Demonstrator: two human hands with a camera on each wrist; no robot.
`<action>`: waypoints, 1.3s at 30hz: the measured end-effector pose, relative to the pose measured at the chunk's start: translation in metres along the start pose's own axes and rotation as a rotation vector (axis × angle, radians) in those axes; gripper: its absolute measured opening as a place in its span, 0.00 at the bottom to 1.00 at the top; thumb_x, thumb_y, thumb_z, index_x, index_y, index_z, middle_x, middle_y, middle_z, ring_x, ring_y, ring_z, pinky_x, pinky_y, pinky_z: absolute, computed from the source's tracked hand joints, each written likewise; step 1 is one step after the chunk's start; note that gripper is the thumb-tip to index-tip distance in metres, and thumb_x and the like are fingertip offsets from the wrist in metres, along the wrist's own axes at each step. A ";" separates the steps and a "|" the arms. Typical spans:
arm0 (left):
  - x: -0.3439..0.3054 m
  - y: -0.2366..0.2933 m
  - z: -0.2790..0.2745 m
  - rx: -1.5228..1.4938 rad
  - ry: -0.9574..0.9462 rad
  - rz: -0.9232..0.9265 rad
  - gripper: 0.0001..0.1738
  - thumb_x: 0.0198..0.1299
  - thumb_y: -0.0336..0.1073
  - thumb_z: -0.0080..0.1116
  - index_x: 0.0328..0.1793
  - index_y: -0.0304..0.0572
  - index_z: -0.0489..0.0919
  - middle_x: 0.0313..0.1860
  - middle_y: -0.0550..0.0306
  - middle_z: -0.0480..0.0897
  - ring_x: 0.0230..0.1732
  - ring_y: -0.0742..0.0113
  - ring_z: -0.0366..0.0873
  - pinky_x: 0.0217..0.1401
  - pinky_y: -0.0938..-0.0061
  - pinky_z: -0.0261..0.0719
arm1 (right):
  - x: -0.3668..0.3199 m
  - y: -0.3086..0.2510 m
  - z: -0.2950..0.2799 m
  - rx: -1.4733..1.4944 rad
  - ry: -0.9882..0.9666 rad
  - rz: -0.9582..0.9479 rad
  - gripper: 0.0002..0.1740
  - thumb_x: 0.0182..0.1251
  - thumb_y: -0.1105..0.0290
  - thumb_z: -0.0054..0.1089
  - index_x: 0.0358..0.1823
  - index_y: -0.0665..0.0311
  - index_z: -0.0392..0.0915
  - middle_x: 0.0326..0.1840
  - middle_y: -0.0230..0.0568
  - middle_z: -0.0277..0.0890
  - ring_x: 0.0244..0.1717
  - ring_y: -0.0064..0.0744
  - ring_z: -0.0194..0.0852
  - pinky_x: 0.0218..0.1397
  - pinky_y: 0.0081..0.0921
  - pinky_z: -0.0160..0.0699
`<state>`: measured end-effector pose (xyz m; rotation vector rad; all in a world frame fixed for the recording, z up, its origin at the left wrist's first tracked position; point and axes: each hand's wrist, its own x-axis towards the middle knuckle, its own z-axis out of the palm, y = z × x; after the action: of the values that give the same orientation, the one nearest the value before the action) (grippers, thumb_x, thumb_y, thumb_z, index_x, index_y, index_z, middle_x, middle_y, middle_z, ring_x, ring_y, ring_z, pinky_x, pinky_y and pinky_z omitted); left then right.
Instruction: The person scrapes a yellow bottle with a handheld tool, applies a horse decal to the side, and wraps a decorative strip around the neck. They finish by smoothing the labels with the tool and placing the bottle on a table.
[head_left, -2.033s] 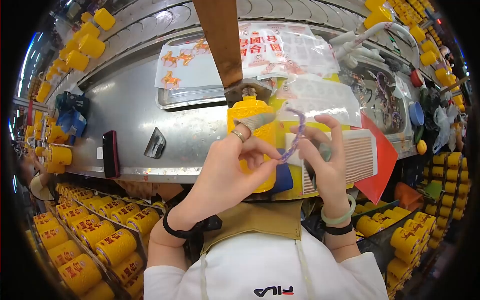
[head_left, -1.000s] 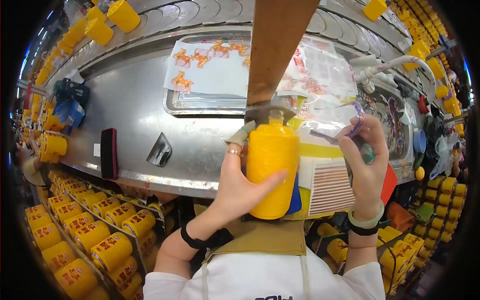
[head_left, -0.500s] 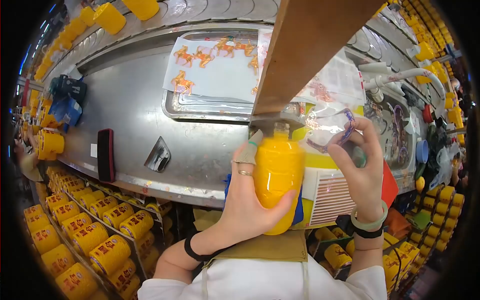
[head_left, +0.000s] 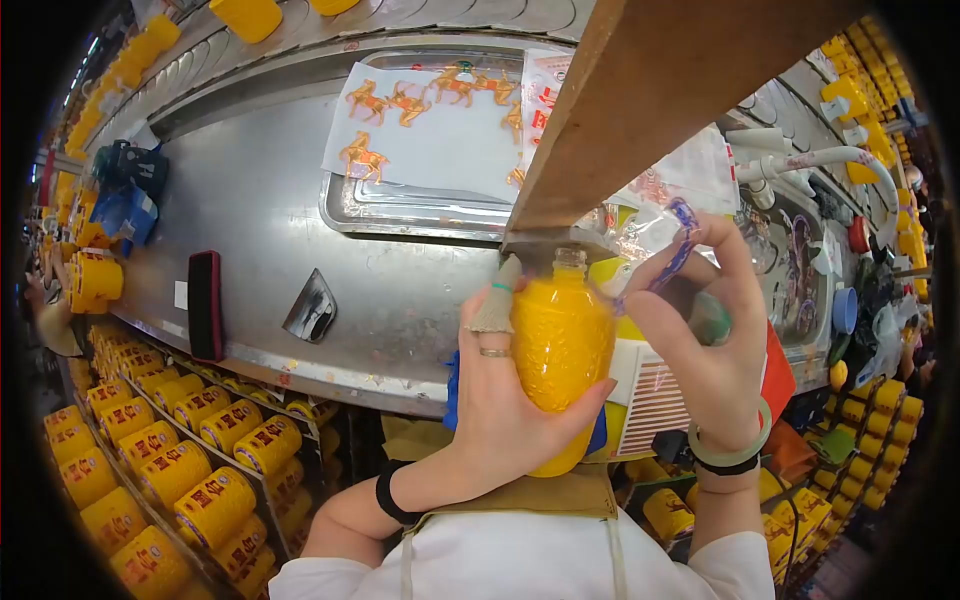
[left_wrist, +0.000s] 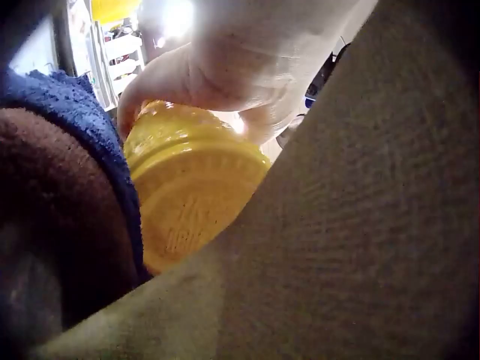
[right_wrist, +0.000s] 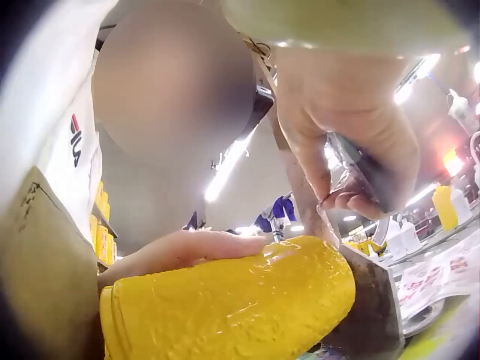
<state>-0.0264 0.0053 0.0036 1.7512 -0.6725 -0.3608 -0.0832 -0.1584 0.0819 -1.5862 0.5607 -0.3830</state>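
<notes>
My left hand point(head_left: 505, 415) grips a yellow textured bottle point(head_left: 562, 345) from its left side, thumb across the front, with a cloth cover on one finger. The bottle's clear neck point(head_left: 570, 262) points at the metal plate under a wooden beam. In the left wrist view the bottle's round base point(left_wrist: 191, 202) faces the camera. My right hand point(head_left: 715, 345) pinches a curved purple patterned strip point(head_left: 676, 250), its lower end near the bottle's shoulder. A dark green object point(head_left: 710, 318) lies within the right palm. In the right wrist view the right hand point(right_wrist: 352, 127) is above the bottle point(right_wrist: 232, 300).
A wooden beam point(head_left: 665, 100) slants over the bench. Behind are a tray point(head_left: 400, 215) with orange horse figures on white paper, and a sink point(head_left: 800, 340) at right. A phone point(head_left: 205, 305) and dark shard point(head_left: 311, 308) lie left. Yellow containers point(head_left: 215, 505) fill lower racks.
My left hand went from the strip to the bottle, which moved down and right, its neck no longer against the plate. My right hand moved right, carrying the strip, then brought it close to the bottle's shoulder.
</notes>
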 end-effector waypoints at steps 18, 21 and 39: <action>0.007 0.010 -0.005 0.167 0.095 0.241 0.59 0.46 0.35 0.87 0.81 0.33 0.60 0.67 0.46 0.72 0.68 0.54 0.72 0.72 0.59 0.71 | 0.002 0.029 0.001 -0.072 0.007 0.076 0.23 0.71 0.81 0.68 0.60 0.66 0.65 0.43 0.34 0.85 0.40 0.13 0.72 0.45 0.15 0.73; 0.002 -0.001 0.001 -0.051 -0.027 0.108 0.50 0.48 0.31 0.84 0.76 0.33 0.65 0.64 0.45 0.76 0.65 0.55 0.78 0.69 0.60 0.75 | 0.002 0.028 0.001 -0.052 -0.001 0.074 0.23 0.71 0.81 0.68 0.60 0.66 0.64 0.42 0.33 0.85 0.40 0.13 0.72 0.45 0.15 0.73; 0.000 0.000 0.000 -0.010 0.029 0.158 0.43 0.54 0.36 0.83 0.75 0.34 0.73 0.70 0.42 0.74 0.69 0.48 0.76 0.72 0.61 0.76 | -0.010 0.053 -0.034 -0.714 0.116 0.187 0.07 0.72 0.75 0.68 0.47 0.68 0.81 0.28 0.35 0.78 0.32 0.23 0.75 0.37 0.24 0.73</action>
<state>-0.0265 0.0057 0.0036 1.6783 -0.7812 -0.2298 -0.1168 -0.1831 0.0334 -2.1742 1.0019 -0.1317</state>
